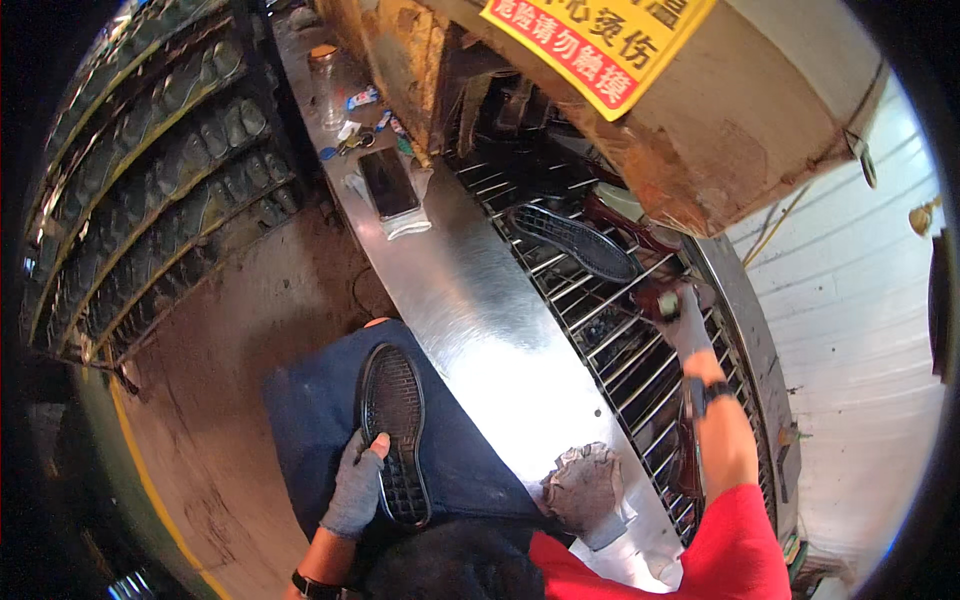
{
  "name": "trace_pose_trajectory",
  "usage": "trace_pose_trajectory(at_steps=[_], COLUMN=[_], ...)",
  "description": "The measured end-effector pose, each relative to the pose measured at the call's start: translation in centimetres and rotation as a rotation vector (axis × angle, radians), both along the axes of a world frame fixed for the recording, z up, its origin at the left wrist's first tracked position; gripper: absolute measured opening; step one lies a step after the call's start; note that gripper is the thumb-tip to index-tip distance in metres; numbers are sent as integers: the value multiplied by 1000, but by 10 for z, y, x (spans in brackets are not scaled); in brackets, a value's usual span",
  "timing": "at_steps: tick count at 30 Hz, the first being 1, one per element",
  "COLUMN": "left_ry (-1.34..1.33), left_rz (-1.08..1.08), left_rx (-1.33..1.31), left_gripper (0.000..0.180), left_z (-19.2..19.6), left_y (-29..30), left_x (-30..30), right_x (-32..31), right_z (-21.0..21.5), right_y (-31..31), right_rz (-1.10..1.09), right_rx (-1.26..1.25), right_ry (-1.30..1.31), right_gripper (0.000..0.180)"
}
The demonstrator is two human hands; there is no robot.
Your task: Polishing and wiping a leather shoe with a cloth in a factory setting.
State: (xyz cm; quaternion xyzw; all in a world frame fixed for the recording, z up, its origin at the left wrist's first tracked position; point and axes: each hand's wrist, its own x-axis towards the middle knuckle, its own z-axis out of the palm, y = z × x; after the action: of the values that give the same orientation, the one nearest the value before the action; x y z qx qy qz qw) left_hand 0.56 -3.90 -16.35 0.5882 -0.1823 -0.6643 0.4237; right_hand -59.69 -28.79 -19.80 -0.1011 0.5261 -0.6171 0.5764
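Note:
My left hand [358, 488], in a grey glove with bare fingertips, holds a black shoe sole [394, 385] by its edge. The sole's gridded inner side faces up over my dark-blue-covered lap [320, 400]. Out to the right, my gloved right hand [686, 318] is closed on a dark red shoe upper [652, 300] at the metal-bar conveyor [615, 365]; its fingertips are partly hidden. Just beyond lies another black sole [575, 242] on the bars. A second dark red upper [632, 222] rests farther back, near the machine hood.
A steel ledge [470, 330] runs between my lap and the conveyor. On it are a phone [388, 183], a bottle [326, 88] and a crumpled brown-grey piece [582, 488]. The rusty machine hood [740, 150] overhangs the far bars. A shoe-last rack [165, 170] stands left.

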Motion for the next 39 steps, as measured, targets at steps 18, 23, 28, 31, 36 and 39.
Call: trace_pose_trajectory(at_steps=[18, 23, 28, 31, 36, 39], left_ry=[491, 590, -1422, -1450, -191, 260], left_rz=[84, 7, -147, -253, -104, -28], left_rx=[-554, -663, -810, -787, -262, -644], left_gripper=[84, 99, 52, 46, 51, 80], left_z=[80, 77, -15, -4, 54, 70], left_y=[-46, -34, -78, -79, -80, -76], left_x=[-2, 3, 35, 15, 51, 56], right_x=[350, 407, 405, 381, 377, 389], right_z=[62, 137, 144, 143, 150, 124], right_y=[213, 220, 214, 204, 209, 207], right_rz=[1157, 1068, 1028, 919, 925, 1061], right_rx=[-350, 73, 36, 59, 80, 138], right_ry=[83, -198, -244, -104, -215, -422], right_gripper=[92, 84, 74, 70, 85, 103])
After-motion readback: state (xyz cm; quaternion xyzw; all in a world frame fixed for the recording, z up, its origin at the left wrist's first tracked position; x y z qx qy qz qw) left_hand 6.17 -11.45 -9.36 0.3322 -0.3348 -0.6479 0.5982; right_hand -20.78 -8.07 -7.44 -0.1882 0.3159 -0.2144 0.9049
